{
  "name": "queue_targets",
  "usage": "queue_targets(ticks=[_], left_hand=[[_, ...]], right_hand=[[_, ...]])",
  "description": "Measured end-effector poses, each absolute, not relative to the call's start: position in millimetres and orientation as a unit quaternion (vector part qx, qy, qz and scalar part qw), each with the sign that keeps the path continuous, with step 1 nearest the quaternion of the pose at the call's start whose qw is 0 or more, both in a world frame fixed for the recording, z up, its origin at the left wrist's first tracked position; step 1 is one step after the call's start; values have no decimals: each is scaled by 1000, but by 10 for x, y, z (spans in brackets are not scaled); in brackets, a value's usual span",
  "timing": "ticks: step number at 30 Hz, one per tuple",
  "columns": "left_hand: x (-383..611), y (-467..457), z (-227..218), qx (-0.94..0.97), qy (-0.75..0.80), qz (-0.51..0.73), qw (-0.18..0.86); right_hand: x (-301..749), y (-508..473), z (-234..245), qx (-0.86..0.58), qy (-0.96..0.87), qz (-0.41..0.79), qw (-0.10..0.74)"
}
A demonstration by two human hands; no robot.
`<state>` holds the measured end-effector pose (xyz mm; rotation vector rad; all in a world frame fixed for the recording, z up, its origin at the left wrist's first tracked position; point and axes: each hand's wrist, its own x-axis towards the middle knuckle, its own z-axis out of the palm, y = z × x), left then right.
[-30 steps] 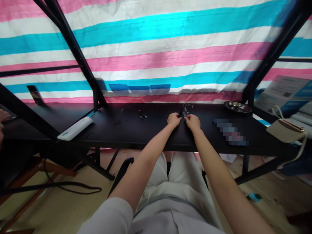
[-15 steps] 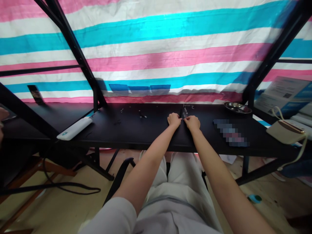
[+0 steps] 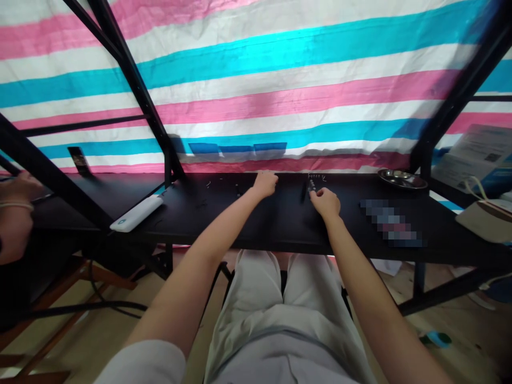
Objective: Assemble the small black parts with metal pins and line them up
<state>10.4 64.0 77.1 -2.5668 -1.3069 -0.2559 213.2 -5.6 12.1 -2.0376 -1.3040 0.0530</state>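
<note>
wearer's two hands [image 3: 326,202], one dark strip [image 3: 304,191], one dish [image 3: 402,179]

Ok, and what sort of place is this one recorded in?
Probably a makeshift shared workspace: a long black table, a striped tarpaulin hung behind it like a wall, and another person's hand at the far left.

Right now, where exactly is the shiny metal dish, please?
In the head view, the shiny metal dish lies at the back right of the black table, near the slanted black bar, to the right of the right hand.
</note>
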Motion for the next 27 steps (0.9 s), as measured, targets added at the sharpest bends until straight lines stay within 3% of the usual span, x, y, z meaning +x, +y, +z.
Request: queue_targets(ticks=[7,15,21,27], left_hand=[[-473,763,852,-888,-395,98,215],[-589,827,578,-896,-386,53,214],[-638,877,491,-901,-407,-4,150],[-627,895,459,-902,-383,37,198]], right_hand=[[2085,-104,126,-710,-527,-92,458],[2048,-122,103,-646,-601,-151,447],[2024,-104,75,-631,-620,-155,440],[1993,-113,75,-607,-638,-154,449]])
